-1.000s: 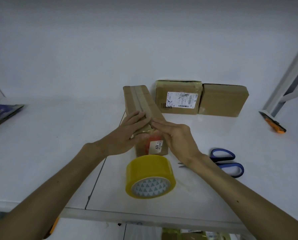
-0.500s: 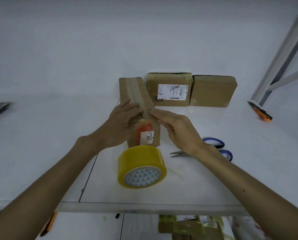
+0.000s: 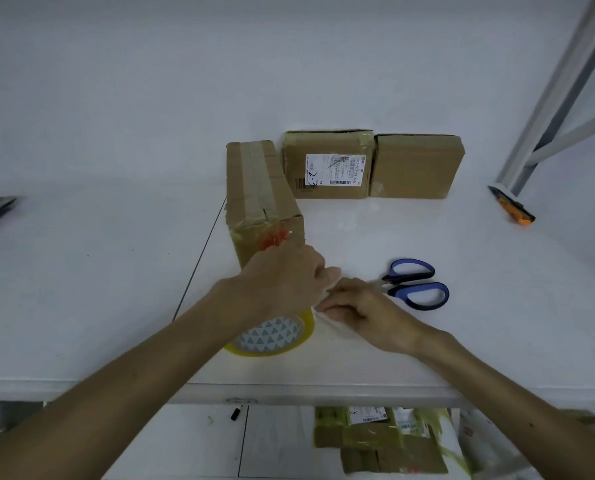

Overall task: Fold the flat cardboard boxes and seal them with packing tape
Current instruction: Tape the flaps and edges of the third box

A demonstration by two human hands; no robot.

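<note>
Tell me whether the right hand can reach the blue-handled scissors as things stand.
Probably yes. The right hand lies right next to the blue-handled metal scissors, with nothing between them. Its fingers seem to pinch clear tape, which they must release first.

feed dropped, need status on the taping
Left hand grips tape roll, right hand pinching its loose end. Long cardboard box taped along top. Scissors beside right hand.

Head cam, wide-angle, looks fwd & down, close over table (image 3: 81, 289) edge.
</note>
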